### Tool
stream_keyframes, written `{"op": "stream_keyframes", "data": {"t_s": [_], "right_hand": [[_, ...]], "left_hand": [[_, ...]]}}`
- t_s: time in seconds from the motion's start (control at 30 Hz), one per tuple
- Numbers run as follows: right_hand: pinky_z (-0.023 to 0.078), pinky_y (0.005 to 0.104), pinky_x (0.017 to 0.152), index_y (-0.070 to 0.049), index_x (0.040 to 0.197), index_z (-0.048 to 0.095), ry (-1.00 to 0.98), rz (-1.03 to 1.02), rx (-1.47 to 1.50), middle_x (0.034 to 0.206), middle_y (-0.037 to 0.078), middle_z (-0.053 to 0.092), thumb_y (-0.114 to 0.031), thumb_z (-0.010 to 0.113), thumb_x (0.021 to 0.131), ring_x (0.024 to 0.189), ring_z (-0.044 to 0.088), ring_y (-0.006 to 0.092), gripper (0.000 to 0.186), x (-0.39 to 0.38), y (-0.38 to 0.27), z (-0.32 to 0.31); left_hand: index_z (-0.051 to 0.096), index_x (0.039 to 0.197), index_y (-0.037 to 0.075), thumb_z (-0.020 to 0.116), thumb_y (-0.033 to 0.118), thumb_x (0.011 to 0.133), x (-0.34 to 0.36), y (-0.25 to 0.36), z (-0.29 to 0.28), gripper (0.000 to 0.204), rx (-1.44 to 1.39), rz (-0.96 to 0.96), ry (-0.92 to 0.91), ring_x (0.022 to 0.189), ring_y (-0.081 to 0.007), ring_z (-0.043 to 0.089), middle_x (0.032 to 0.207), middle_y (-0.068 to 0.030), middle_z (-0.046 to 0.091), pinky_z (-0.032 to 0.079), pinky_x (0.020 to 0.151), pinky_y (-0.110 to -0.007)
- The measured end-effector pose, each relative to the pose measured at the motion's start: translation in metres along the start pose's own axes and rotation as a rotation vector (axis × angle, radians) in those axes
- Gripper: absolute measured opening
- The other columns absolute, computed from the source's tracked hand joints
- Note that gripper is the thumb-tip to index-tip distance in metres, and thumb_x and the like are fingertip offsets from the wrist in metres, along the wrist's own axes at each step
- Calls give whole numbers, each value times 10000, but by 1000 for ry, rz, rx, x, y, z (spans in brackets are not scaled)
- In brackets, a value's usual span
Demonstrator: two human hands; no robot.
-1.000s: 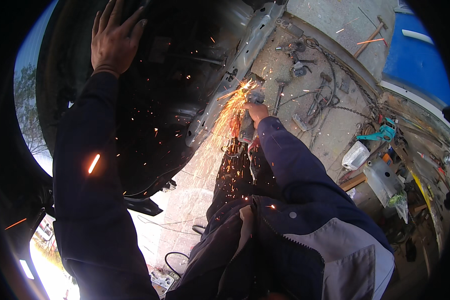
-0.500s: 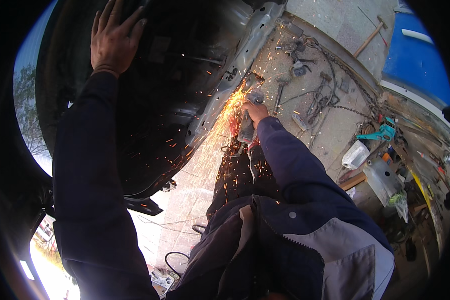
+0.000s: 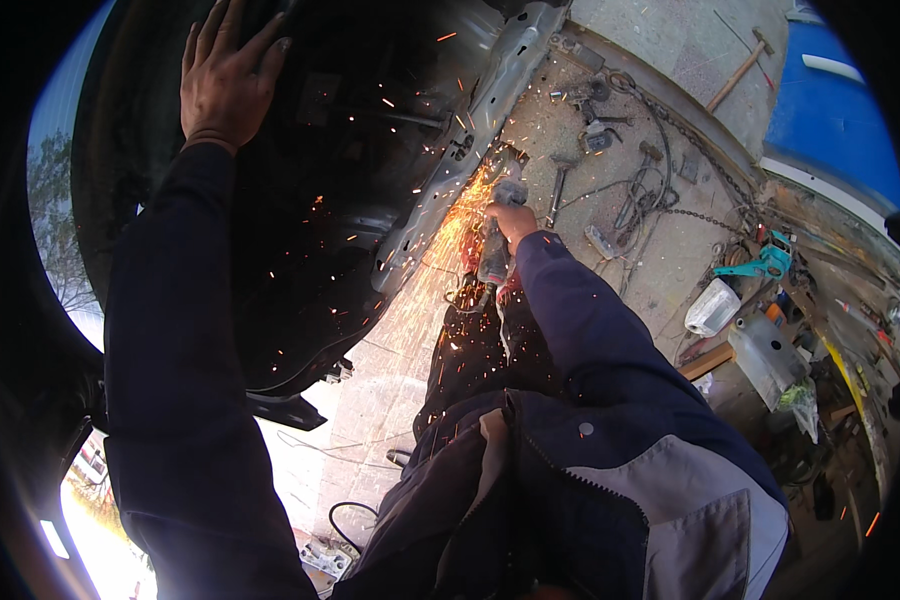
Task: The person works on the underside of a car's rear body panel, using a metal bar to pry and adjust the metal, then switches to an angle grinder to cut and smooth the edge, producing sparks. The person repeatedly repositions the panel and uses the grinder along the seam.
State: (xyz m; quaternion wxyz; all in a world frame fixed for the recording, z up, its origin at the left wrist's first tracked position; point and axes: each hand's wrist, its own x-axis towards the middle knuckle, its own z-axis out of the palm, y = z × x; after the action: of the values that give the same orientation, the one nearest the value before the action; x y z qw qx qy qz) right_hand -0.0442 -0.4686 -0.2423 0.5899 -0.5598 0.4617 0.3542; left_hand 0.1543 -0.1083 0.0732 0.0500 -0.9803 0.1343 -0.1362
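My right hand (image 3: 513, 222) is wrapped round an angle grinder (image 3: 494, 250), held low beside the car's metal edge. Orange sparks (image 3: 460, 215) spray from its head down and to the left, over the sill and the floor. The exact contact point is lost in the glare. At upper left, my left hand (image 3: 228, 95) lies flat with fingers spread against a dark car body panel (image 3: 300, 60). The bare metal sill (image 3: 440, 190), with slots and holes, runs diagonally between the dark car interior and the floor.
Clamps (image 3: 598, 132), a chain (image 3: 705, 217) and cables lie on the floor at right. Farther off is a hammer (image 3: 740, 75) near a blue panel (image 3: 835, 120). A teal tool (image 3: 767, 263), a white container (image 3: 712, 307) and scrap are piled at the right.
The spray of sparks has changed shape, with stray sparks now higher up over the car interior. Both hands and the grinder stay almost in place.
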Motion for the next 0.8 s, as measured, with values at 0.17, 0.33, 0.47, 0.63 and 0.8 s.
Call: {"op": "stream_keyframes", "data": {"t_s": [0.17, 0.33, 0.47, 0.63, 0.8], "right_hand": [[555, 494, 615, 113, 902, 709, 8, -57, 0, 851, 186, 719, -93, 838, 769, 664, 703, 316, 277, -14, 0, -14], [583, 439, 583, 67, 976, 707, -97, 63, 114, 837, 151, 716, -69, 827, 791, 644, 718, 300, 258, -34, 6, -21], [578, 446, 569, 73, 946, 707, -112, 52, 79, 822, 155, 713, -74, 839, 790, 609, 711, 297, 252, -39, 10, -17], [569, 446, 562, 76, 904, 712, -140, 51, 73, 790, 150, 709, -86, 843, 788, 600, 707, 289, 238, -41, 13, -10], [530, 459, 527, 73, 737, 695, -91, -27, 27, 696, 182, 693, -91, 773, 815, 544, 666, 309, 198, -46, 12, -6]], "left_hand": [[770, 1316, 112, 663, 283, 984, 1, 4, 1, 388, 1, -24, -11, 1580, -422, 341, 1683, -249, 408, 242, 1318, -545], [769, 1323, 102, 676, 274, 974, 1, 7, 0, 399, 7, -22, -3, 1586, -412, 337, 1687, -241, 407, 245, 1317, -538], [770, 1324, 97, 676, 272, 977, 2, 7, 1, 400, 7, -24, -8, 1587, -407, 336, 1690, -234, 408, 242, 1319, -534], [768, 1329, 96, 668, 270, 985, 1, 7, 1, 398, 15, -28, -10, 1588, -405, 335, 1690, -234, 408, 240, 1320, -533], [764, 1335, 98, 657, 273, 994, 2, 8, 1, 399, 34, -21, -20, 1589, -405, 333, 1687, -239, 408, 237, 1320, -536]]}}
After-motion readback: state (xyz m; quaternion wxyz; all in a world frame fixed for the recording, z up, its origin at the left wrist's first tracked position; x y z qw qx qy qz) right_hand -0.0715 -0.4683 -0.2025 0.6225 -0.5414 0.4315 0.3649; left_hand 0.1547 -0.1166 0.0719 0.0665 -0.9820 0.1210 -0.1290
